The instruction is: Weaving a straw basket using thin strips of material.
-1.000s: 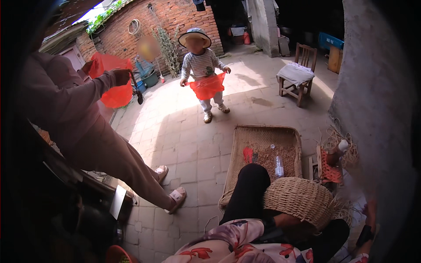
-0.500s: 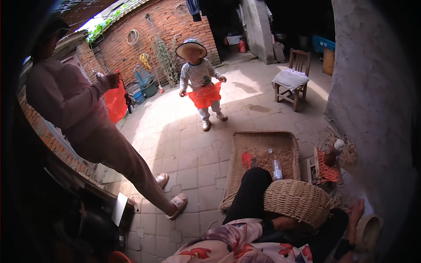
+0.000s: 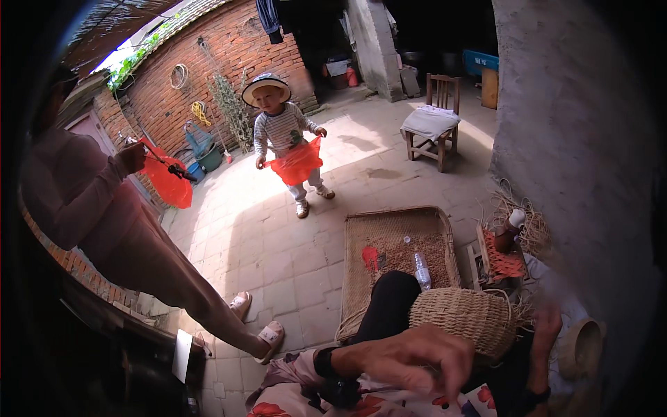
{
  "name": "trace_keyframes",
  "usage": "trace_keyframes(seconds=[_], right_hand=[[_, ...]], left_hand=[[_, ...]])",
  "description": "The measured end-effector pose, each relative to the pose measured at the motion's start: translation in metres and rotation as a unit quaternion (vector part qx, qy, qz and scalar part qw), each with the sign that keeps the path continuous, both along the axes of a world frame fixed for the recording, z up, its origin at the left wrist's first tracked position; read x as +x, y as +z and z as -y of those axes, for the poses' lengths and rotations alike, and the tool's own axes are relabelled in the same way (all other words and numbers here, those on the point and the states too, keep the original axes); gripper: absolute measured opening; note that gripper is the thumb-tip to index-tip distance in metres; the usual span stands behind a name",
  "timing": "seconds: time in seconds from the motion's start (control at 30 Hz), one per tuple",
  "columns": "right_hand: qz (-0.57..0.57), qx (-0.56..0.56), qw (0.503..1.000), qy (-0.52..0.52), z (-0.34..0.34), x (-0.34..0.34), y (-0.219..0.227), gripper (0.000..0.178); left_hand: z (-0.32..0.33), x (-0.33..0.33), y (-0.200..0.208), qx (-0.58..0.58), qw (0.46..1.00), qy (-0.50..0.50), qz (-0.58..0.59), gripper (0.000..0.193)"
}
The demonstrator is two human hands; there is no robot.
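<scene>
A woven straw basket [image 3: 462, 314] lies tilted across my lap, its rounded side toward the tray. My left hand [image 3: 410, 358], wearing a dark wristband, is in front of the basket with its fingers apart and nothing visible in them. To the basket's right, my right hand [image 3: 545, 330] reaches beside loose straw strands; its fingers are blurred, so whether they hold anything is unclear. Beyond my knee stands a shallow woven tray [image 3: 354, 274] with small brown grains [image 3: 406, 254], a clear plastic bottle [image 3: 422, 271] and a red scrap [image 3: 370, 258] in it.
At the right are a low seat with red webbing [image 3: 507, 263], a brown bottle with a white cap [image 3: 513, 229], and a round pale container [image 3: 582, 347]. A child [image 3: 285, 132] holds red plastic; another person [image 3: 118, 181] stands left. A wooden chair [image 3: 432, 125] stands farther back.
My left hand has come out from under the basket and now shows in front of it. My right hand has shifted slightly. The view has turned, and the standing person's red plastic hangs differently.
</scene>
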State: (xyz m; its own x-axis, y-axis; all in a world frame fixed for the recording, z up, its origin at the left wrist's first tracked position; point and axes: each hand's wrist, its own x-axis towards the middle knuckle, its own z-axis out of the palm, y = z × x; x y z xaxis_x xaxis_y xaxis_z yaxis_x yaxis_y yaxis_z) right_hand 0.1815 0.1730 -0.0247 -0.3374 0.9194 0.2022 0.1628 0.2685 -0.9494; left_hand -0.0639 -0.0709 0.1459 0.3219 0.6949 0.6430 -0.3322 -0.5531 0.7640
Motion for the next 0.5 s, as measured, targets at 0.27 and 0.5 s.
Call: trace_keyframes(seconds=[0.27, 0.5], right_hand=[[0.029, 0.008, 0.999, 0.032, 0.056, -0.044, 0.06, 0.012], [0.072, 0.232, 0.959, 0.149, 0.086, -0.067, 0.084, 0.007]], left_hand=[[0.007, 0.053, 0.013, 0.211, 0.95, -0.119, 0.195, 0.067], [-0.016, 0.015, -0.006, 0.079, 0.94, 0.299, -0.147, 0.029]])
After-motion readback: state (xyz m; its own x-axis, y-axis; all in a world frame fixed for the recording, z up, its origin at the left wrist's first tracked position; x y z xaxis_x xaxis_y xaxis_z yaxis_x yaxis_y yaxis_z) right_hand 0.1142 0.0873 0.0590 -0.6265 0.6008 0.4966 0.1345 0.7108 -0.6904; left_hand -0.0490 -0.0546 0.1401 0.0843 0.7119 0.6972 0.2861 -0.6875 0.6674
